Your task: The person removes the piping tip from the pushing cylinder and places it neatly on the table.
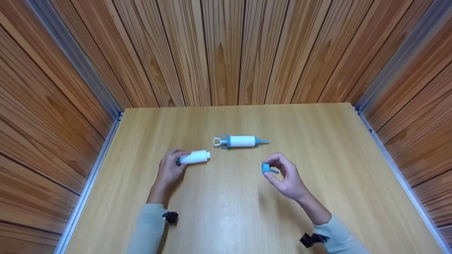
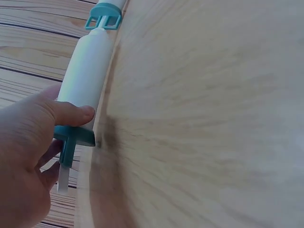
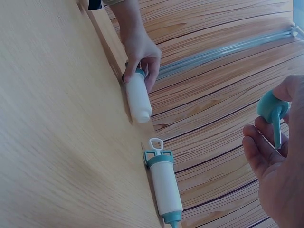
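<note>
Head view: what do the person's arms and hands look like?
Left hand and right hand are bare, ungloved. The left sleeve and right sleeve are pale grey-green, ending short of the hands. Each sleeve's end carries a small black device.

Left hand (image 1: 172, 167) is gripping, left forearm (image 1: 148, 217) angling toward one o'clock in head view; right hand (image 1: 289, 179) is pinching, right forearm (image 1: 330, 225) angling between ten and eleven.

Left fingers (image 2: 51, 175) partly hidden behind syringe (image 2: 85, 71)
</note>
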Demonstrator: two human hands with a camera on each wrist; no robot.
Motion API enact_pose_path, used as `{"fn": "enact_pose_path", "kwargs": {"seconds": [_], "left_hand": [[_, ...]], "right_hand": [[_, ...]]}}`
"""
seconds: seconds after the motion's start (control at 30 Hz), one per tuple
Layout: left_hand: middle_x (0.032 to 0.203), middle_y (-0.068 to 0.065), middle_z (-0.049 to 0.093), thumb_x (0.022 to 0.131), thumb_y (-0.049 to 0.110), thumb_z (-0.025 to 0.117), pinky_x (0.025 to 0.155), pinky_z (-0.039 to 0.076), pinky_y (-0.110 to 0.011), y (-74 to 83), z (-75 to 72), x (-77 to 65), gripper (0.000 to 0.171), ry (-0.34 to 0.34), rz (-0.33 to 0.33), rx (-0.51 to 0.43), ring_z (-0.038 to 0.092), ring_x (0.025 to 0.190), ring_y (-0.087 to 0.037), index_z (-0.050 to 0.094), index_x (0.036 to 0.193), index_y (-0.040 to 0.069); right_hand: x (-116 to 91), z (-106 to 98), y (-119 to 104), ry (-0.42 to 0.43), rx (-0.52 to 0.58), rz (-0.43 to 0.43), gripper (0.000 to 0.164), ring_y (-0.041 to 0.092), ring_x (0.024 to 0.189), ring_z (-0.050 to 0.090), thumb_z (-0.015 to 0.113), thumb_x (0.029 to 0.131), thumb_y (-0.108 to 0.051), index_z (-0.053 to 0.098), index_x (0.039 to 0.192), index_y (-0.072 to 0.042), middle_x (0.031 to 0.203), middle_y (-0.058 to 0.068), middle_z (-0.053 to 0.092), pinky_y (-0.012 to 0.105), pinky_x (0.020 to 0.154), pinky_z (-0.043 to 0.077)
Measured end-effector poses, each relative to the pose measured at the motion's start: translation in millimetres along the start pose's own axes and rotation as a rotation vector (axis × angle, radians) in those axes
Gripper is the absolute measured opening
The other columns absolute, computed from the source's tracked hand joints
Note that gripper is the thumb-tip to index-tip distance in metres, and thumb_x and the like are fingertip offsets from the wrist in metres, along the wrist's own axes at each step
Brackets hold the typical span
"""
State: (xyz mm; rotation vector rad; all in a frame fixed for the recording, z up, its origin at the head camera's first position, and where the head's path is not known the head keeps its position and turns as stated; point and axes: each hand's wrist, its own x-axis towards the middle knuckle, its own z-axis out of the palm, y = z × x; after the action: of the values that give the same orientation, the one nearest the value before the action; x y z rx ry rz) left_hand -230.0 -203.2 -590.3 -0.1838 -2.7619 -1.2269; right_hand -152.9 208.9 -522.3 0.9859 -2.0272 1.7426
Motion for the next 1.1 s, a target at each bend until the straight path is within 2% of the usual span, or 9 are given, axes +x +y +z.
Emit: {"fn": "enact_pose_path", "kwargs": {"seconds": [0.63,1.1], "left_hand": [[0.138,-0.019,0.074,0.091,-0.01,0.085,0.123,0.053,-0.064,-2.7,-0.5,0.6,0.041,0.007,0.032,0.028,0.068,0.137,-0.043,0.084,0.128,0.009],[0.141,-0.019,0.074,0.092,-0.011,0.083,0.124,0.051,-0.067,-3.5,-0.3,-0.1,0.04,-0.006,0.03,0.026,0.066,0.141,-0.045,0.083,0.126,0.01]], "right_hand": [[0.1,-1.4,1.5,-0.001,-0.005,0.007,0.034,0.004,0.104,0.068,0.068,0.088,0.025,0.061,0.119,0.016,0.111,0.008,0.069,0.017,0.099,0.06],[-1.1,-1.6,1.7,-0.006,-0.007,0.011,0.035,0.007,0.103,0.069,0.068,0.088,0.026,0.062,0.121,0.015,0.112,0.009,0.069,0.017,0.1,0.06]]}}
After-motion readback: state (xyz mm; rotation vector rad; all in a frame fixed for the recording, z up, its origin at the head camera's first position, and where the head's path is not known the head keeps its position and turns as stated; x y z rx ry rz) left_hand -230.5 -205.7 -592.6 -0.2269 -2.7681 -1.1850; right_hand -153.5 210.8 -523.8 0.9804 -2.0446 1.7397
